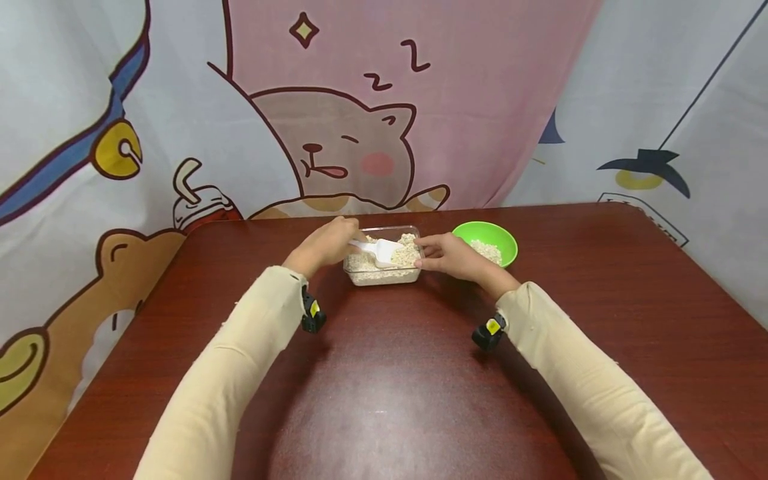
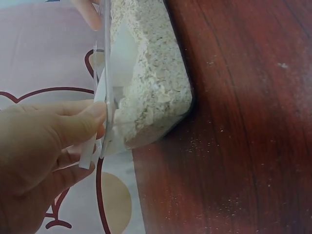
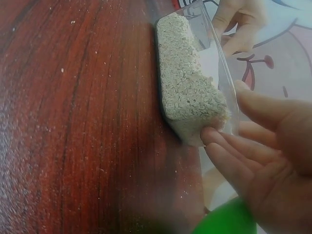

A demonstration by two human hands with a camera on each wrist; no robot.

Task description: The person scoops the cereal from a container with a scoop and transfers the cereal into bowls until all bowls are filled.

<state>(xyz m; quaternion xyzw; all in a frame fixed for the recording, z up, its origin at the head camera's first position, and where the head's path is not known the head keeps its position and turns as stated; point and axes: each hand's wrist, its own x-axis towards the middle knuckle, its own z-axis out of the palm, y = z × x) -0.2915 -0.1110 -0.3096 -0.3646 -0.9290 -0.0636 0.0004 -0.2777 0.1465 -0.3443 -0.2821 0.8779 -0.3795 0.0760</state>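
Observation:
A clear plastic container (image 1: 384,273) filled with oat flakes (image 2: 156,73) sits on the far middle of the dark red table (image 1: 390,387). My left hand (image 1: 337,239) pinches the handle of a white scoop (image 1: 379,250), and the scoop's bowl lies in the flakes. In the left wrist view the left hand (image 2: 90,129) holds the handle (image 2: 88,152) just over the container's rim. My right hand (image 1: 427,259) grips the container's right end, with its thumb over the rim and its fingers (image 3: 234,153) against the end wall. A green bowl (image 1: 487,240) holding a few flakes stands just behind that hand.
A cartoon-printed cloth (image 1: 336,120) hangs right behind the table's far edge. Fine crumbs (image 3: 73,122) dust the wood around the container. Bare tabletop stretches between my forearms and out to both sides.

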